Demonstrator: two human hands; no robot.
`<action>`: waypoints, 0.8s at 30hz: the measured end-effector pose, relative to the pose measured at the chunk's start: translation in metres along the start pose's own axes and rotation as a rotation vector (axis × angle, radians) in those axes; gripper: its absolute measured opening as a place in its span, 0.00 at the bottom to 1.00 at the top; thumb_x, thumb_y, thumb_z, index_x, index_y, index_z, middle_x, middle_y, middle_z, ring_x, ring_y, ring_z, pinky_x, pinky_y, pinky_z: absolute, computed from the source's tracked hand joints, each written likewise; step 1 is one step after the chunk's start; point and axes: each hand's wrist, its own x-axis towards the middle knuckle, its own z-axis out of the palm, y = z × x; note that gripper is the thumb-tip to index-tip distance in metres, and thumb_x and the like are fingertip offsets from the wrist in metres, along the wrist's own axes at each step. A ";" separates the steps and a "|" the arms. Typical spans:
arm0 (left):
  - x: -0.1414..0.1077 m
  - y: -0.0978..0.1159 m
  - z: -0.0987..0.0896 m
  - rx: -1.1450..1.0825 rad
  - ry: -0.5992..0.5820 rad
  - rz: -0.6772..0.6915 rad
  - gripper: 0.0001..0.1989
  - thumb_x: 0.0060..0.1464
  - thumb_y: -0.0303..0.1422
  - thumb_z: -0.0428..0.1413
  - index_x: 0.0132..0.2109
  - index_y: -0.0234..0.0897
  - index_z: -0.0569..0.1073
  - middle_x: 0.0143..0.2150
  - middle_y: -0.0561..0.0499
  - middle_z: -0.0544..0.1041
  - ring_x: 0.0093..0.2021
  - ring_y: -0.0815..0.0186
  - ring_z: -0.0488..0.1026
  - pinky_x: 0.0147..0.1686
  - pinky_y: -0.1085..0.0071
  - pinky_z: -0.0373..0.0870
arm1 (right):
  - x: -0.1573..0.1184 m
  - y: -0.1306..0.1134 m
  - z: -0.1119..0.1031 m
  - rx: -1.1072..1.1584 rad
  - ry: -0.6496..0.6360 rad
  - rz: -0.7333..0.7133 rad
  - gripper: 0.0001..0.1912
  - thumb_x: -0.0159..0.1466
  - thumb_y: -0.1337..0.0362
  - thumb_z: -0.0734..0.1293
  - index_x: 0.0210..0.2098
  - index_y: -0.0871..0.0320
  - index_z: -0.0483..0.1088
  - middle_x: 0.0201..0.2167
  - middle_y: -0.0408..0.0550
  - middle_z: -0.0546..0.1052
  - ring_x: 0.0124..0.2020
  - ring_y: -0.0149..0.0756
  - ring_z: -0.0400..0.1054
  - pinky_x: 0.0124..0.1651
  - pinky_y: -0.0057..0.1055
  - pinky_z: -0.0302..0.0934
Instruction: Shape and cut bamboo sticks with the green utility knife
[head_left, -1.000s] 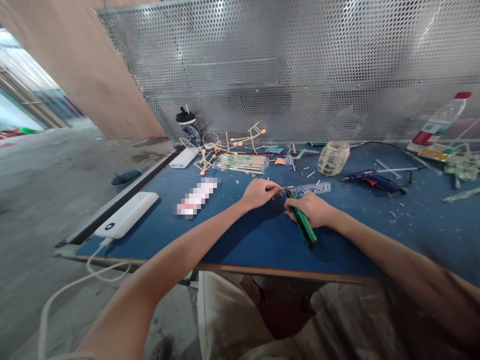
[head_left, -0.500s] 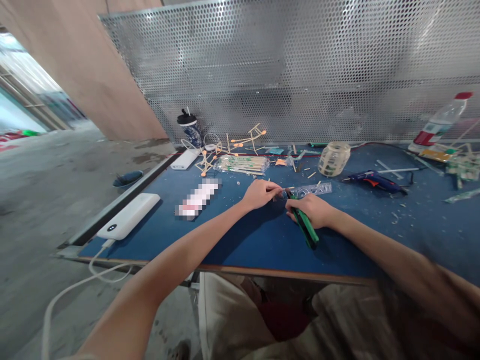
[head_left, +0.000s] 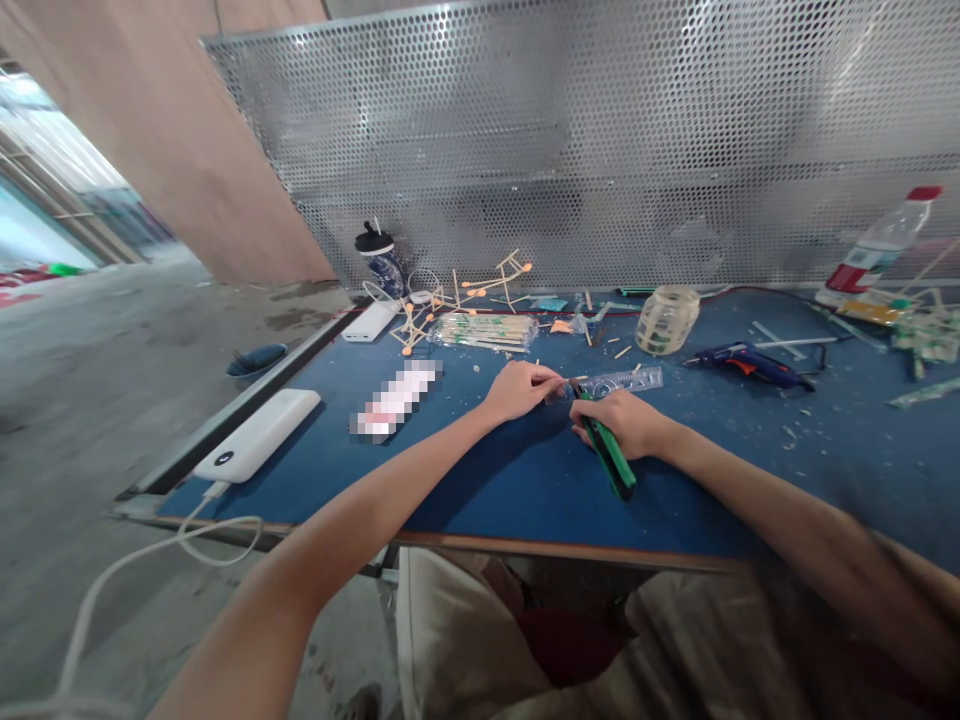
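Note:
My right hand [head_left: 628,420] is closed around a green and black utility knife [head_left: 616,462], its blade end pointing away from me toward my left fingertips. My left hand [head_left: 521,388] is pinched just left of the blade end. What lies between its thumb and fingers is too small to make out. Under and beyond both hands lies a clear plastic ruler [head_left: 634,380], flat on the blue tabletop [head_left: 495,490], its left end partly covered by my fingers.
Behind my hands lie a bag of wooden sticks [head_left: 487,330] and a stick model [head_left: 472,292]. A ring-shaped jar-like piece [head_left: 667,320] and a blue glue gun [head_left: 754,365] are at right. White power banks [head_left: 259,435] and a cup [head_left: 381,258] stand left; a bottle [head_left: 877,250] stands far right.
Both hands and the knife stay almost in place, with only a very slight shift. The white cable at lower left has swung a little.

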 end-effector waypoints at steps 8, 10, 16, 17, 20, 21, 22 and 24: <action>0.001 -0.003 0.001 0.005 0.004 0.002 0.18 0.65 0.44 0.52 0.39 0.40 0.84 0.37 0.51 0.85 0.35 0.65 0.79 0.37 0.72 0.69 | 0.000 0.003 0.002 0.014 -0.004 -0.003 0.16 0.71 0.51 0.65 0.42 0.59 0.71 0.29 0.39 0.72 0.26 0.27 0.66 0.32 0.29 0.66; 0.001 -0.003 0.001 0.004 0.005 0.006 0.18 0.66 0.43 0.52 0.39 0.40 0.84 0.37 0.52 0.85 0.35 0.66 0.79 0.37 0.72 0.68 | 0.000 0.002 0.002 0.018 -0.007 -0.005 0.16 0.71 0.51 0.65 0.42 0.59 0.71 0.29 0.39 0.72 0.26 0.27 0.66 0.32 0.29 0.66; 0.001 -0.004 0.001 -0.009 -0.002 -0.001 0.18 0.66 0.43 0.52 0.40 0.39 0.84 0.36 0.51 0.85 0.35 0.66 0.80 0.38 0.73 0.70 | 0.000 -0.001 -0.001 0.040 -0.016 0.015 0.17 0.72 0.50 0.64 0.42 0.59 0.71 0.28 0.38 0.72 0.25 0.27 0.65 0.32 0.29 0.65; 0.001 -0.004 0.001 -0.012 -0.004 -0.003 0.18 0.66 0.43 0.52 0.40 0.39 0.84 0.36 0.51 0.85 0.34 0.66 0.80 0.38 0.72 0.70 | 0.000 -0.001 -0.001 0.047 -0.020 0.015 0.17 0.72 0.50 0.64 0.42 0.59 0.71 0.28 0.38 0.72 0.24 0.27 0.64 0.31 0.29 0.64; 0.001 -0.004 0.001 -0.021 -0.006 -0.007 0.18 0.66 0.43 0.52 0.40 0.39 0.84 0.36 0.51 0.85 0.34 0.66 0.80 0.37 0.72 0.70 | 0.001 -0.003 -0.003 0.066 -0.032 0.009 0.17 0.72 0.50 0.64 0.41 0.59 0.71 0.27 0.38 0.71 0.23 0.27 0.63 0.31 0.29 0.62; 0.001 -0.004 0.001 -0.025 -0.005 -0.008 0.18 0.66 0.43 0.52 0.40 0.39 0.84 0.37 0.51 0.85 0.35 0.66 0.80 0.38 0.72 0.71 | 0.001 -0.003 -0.004 0.070 -0.033 0.008 0.17 0.72 0.50 0.64 0.41 0.59 0.71 0.26 0.37 0.71 0.23 0.27 0.63 0.30 0.29 0.62; 0.001 -0.003 0.001 -0.028 -0.005 -0.009 0.18 0.66 0.43 0.52 0.40 0.40 0.84 0.37 0.51 0.85 0.35 0.66 0.80 0.38 0.73 0.71 | 0.001 -0.004 -0.005 0.071 -0.033 0.009 0.17 0.72 0.50 0.63 0.41 0.59 0.70 0.26 0.37 0.71 0.23 0.27 0.63 0.30 0.29 0.61; 0.001 -0.003 0.001 -0.035 -0.003 -0.014 0.17 0.65 0.42 0.53 0.40 0.40 0.84 0.38 0.52 0.85 0.35 0.66 0.80 0.38 0.73 0.71 | 0.001 -0.004 -0.006 0.072 -0.028 0.013 0.16 0.72 0.50 0.63 0.41 0.58 0.70 0.25 0.37 0.70 0.23 0.28 0.62 0.30 0.29 0.60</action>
